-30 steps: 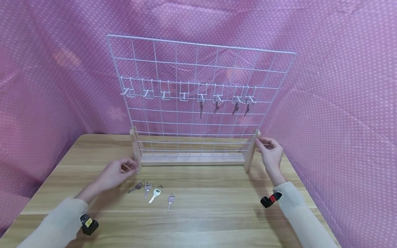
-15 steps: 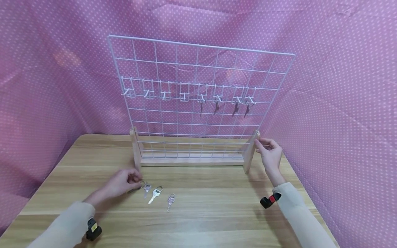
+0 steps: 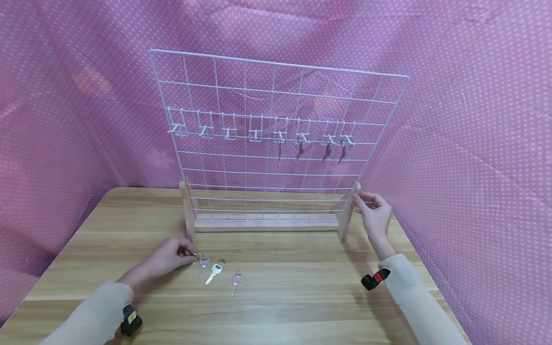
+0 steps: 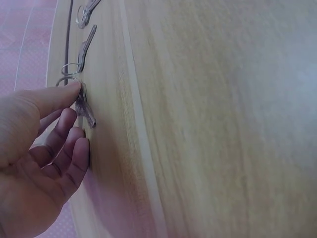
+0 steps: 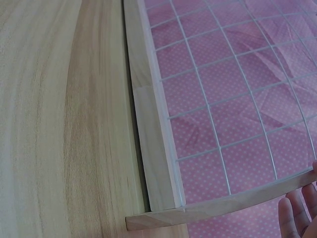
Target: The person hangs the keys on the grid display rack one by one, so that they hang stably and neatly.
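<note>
Low at the left of the tabletop, my left hand (image 3: pixel 172 256) pinches a key by its ring between thumb and fingertips. In the left wrist view this key (image 4: pixel 85 111) hangs beside the thumb, close to the wood; in the head view the fingers mostly cover it. To its right lie three keys with rings: a small key (image 3: pixel 203 264), a bright silver key (image 3: pixel 215 271) and a pale key (image 3: pixel 236 281). My right hand (image 3: pixel 376 213) grips the right wooden upright (image 3: pixel 348 213) of a white wire grid rack (image 3: pixel 263 172), thumb on the near side.
White hooks (image 3: pixel 256 134) run in a row across the grid. From the right-hand hooks hang several keys (image 3: pixel 301 150); the hooks at the left carry none. The rack's wooden base (image 3: pixel 267 225) stands on the table (image 3: pixel 293 297). Pink dotted cloth (image 3: pixel 474 143) surrounds the table.
My left hand has left the rack's left upright, moved toward the front and right, and taken hold of the leftmost key. My right hand has kept its grip on the upright.
</note>
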Demonstrator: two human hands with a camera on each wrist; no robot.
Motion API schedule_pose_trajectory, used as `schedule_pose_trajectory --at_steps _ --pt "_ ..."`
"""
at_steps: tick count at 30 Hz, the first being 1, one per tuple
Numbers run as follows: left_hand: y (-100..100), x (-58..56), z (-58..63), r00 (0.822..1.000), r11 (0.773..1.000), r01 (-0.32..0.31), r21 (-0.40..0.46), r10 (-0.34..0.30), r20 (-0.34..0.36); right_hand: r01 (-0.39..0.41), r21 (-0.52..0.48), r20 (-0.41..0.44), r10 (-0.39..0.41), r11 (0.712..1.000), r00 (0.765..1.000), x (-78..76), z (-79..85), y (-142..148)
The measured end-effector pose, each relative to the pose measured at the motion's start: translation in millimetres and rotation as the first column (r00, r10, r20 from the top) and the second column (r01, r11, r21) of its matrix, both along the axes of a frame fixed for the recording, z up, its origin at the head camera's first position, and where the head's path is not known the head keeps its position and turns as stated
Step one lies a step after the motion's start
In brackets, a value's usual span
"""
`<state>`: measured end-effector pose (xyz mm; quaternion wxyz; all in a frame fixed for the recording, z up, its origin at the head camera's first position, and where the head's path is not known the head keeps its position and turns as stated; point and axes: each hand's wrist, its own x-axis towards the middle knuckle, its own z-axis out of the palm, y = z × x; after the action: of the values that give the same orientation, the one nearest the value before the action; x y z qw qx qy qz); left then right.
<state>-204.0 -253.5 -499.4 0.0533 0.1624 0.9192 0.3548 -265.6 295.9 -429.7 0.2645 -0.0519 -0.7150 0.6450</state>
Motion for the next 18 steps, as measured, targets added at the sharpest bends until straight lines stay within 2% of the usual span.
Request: schedule_pose_trajectory --at_steps 6,12,18 --pt "-1 4.2 5.5 0.999 0.999 -0.041 -0.006 0.042 0.028 0.005 0.003 0.005 -0.005 1.0 1.0 -0.7 -0.3 0" --pt "-1 8.9 17.2 0.997 0.995 -0.062 0.077 0.058 0.054 0.01 -0.011 0.006 -0.01 1.0 1.0 -0.5 0.5 -1" --pt "2 9.0 33.7 0.997 0.989 -0.08 0.122 0.078 0.021 0.009 0.0 0.013 -0.009 1.0 1.0 0.4 0.7 -1"
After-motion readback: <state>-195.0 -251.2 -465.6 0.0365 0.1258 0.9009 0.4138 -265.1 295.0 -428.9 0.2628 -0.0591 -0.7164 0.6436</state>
